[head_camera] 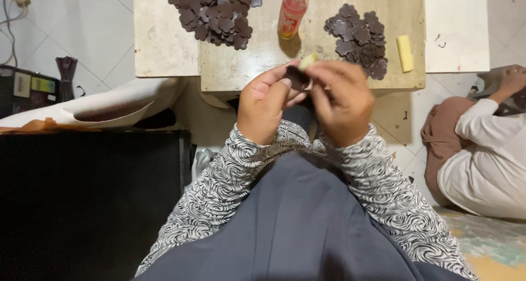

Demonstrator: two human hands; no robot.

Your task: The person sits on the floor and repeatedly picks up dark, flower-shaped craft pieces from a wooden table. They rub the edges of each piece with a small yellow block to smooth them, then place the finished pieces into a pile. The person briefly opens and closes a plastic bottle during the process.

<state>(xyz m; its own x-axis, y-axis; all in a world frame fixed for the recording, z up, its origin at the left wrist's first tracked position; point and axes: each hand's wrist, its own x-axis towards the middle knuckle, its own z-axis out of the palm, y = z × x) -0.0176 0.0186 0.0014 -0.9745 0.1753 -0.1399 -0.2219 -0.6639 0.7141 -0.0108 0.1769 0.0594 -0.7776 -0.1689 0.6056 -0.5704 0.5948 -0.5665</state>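
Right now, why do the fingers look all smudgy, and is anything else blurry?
In the head view, the left hand and right hand are smeared by motion; the dark brown flower-shaped cutouts and small red-labelled plastic bottle, which casts a short shadow, stay sharp.

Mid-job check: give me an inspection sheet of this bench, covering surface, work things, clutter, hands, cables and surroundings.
Surface: worn wooden board on a low pale table.
Job's things: dark flower-shaped piece and small yellow block, held between both hands.
Clutter: two piles of flower cutouts, left pile and right pile; glue bottle; another yellow block.
Grippers: left hand and right hand pinch the piece together.
Cables: wires at far left on the tiles.
Surroundings: white tiled floor; black box; another person seated at right.
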